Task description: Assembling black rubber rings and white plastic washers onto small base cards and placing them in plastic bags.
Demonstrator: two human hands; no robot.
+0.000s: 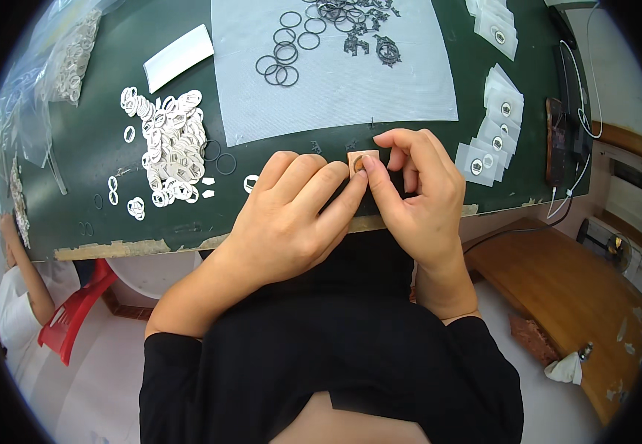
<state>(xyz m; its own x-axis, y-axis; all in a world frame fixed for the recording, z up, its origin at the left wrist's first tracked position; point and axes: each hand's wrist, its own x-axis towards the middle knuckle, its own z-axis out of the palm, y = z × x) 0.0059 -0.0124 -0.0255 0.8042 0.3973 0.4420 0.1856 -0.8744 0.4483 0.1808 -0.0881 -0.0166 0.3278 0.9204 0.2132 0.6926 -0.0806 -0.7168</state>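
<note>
Near the table's front edge, a small square wooden block (373, 156) with a dark round recess on top sits between my two hands. My left hand (295, 207) has its fingers bent and pressed together, the index fingertip against the block's near side. My right hand (424, 192) presses its thumb onto the round middle, with its other fingers curled beside the block. Whatever lies under the fingertips is hidden. Beside my left hand are a white oval ring piece (250, 183) and a thin black ring (225, 164).
A heap of white oval cut-outs (177, 152) lies to the left. Black rings (285, 52) and dark cut pieces (387, 52) rest on a pale sheet (276, 111). Small clear packets (502, 111) line the right side, near a phone (555, 140). Another person's arm (29, 274) shows far left.
</note>
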